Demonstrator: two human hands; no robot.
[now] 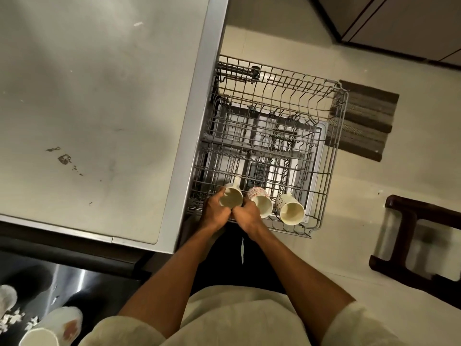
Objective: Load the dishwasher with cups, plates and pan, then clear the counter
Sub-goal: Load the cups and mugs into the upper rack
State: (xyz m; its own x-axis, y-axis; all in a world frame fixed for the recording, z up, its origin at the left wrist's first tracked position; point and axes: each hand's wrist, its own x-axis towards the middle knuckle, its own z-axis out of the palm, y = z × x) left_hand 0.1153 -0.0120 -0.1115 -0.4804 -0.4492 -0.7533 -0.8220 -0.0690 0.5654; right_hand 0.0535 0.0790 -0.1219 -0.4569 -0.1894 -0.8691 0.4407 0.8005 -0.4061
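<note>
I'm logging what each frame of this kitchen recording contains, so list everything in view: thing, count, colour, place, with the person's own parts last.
Mugs: three, cream inside, two patterned outside; lying in a row along the near edge of the upper rack.
Upper rack: one, grey wire; pulled out over the floor, right of the counter.
Lower rack: one, grey wire; seen through the upper rack.
Counter: one, pale grey, stained; left.
Dishes: at least two, whitish, blurred; bottom left corner.
Mat: one, brown striped; floor beyond the rack.
Wooden furniture: one, dark brown; floor, right.
Cabinets: grey; top right.
Left hand: gripping the leftmost mug.
Right hand: beside the middle mug, grip unclear.
</note>
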